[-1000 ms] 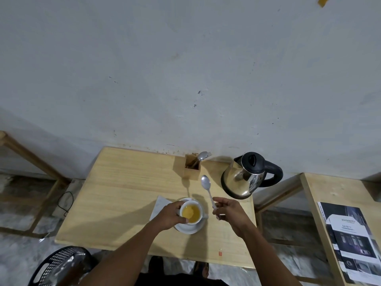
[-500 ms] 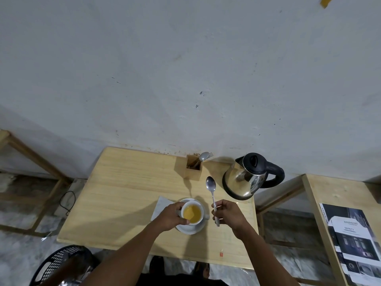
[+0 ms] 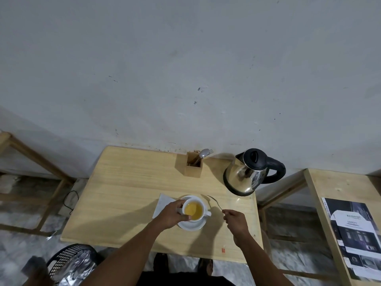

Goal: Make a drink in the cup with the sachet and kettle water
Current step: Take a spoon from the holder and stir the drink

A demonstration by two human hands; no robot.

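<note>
Spoon (image 3: pixel 214 201), upright a moment ago, now lies low beside the saucer (image 3: pixel 192 225), its handle pinched in the right hand (image 3: pixel 235 220), while the left hand (image 3: pixel 172 213) grips the full cup (image 3: pixel 193 209) on the counter (image 3: pixel 123 193), so stirring looks finished.

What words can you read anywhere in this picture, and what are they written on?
"ADVANCE": top line on the white panel of the dark printed booklet lying on the wooden side table at the right; the ending may be cut off.
"SAFETY": line below it on the same booklet, blurry, so not certain.
The booklet's smaller lines: too small and blurred to read.
Shiny steel kettle with black lid, white cup, small orange tag on the table edge: no readable text.
</note>
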